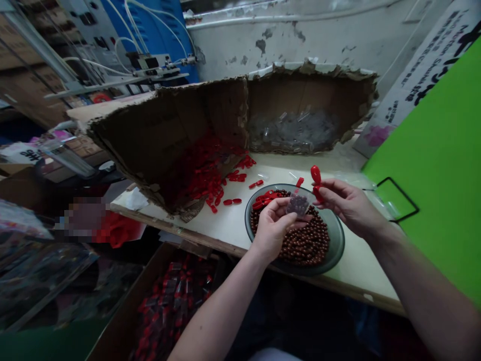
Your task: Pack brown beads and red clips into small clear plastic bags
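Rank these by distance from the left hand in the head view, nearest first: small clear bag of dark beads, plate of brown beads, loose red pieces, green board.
From the left hand:
1. The small clear bag of dark beads: at its fingertips, to the right.
2. The plate of brown beads: directly beneath.
3. The loose red pieces: left of the plate.
4. The green board: far right.

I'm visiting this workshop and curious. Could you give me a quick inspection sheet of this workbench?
surface: cream-topped bench with a wooden front edge.
job's things: grey plate of brown beads; small clear bag of dark beads; red plastic piece.
clutter: cut-open cardboard box holding red pieces and clear plastic pieces.
grips: left hand holds the bag over the plate; right hand pinches the red piece.
cables: white tubes before a blue panel.
surroundings: peeling wall, green board, carton of red packets below.
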Demonstrator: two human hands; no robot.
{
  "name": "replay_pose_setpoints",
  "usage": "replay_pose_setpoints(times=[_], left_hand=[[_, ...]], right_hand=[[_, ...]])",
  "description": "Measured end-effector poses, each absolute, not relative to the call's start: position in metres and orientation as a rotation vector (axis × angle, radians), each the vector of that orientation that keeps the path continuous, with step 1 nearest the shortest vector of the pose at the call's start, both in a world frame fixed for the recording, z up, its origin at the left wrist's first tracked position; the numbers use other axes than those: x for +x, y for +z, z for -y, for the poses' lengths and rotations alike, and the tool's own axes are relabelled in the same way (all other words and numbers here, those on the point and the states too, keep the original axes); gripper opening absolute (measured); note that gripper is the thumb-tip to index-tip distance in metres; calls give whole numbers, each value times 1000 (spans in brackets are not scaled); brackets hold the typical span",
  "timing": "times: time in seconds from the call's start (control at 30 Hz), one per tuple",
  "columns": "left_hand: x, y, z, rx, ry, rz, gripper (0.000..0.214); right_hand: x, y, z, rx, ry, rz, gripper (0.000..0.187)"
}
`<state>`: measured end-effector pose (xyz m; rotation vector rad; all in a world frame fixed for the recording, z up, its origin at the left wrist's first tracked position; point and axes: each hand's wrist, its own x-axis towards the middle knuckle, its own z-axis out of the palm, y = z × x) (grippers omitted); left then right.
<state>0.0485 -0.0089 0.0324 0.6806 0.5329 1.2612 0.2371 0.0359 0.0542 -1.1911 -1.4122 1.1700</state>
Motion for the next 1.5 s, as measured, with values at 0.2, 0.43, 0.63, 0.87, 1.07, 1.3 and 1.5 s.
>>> replay_pose_setpoints(times=[0.2,0.43,0.63,0.87,1.07,1.3,1.5], left_hand=[[45,20,8,814,1222,-603,26],[43,24,13,998,1133,-706,28],[43,27,19,1067,1111,-765,23],[35,35,21,1166,1016,-798,24],[35,33,22,1170,1040,-874,21],[34,21,22,1086,986,-852,26],[33,14,19,829,863,-690,41]], right_hand=[[231,77,-16,-1138,1285,1436,31],[227,79,-5,-1183,1322,1558,28],[227,74,1,-1199,1347,1554,29],[227,69,4,-1214,1343,1531,33],[221,60,7,-1241,1320,1524,32],[222,56,11,-1294,1389,1573,34],[221,58,-12,-1311,1462,1455,41]])
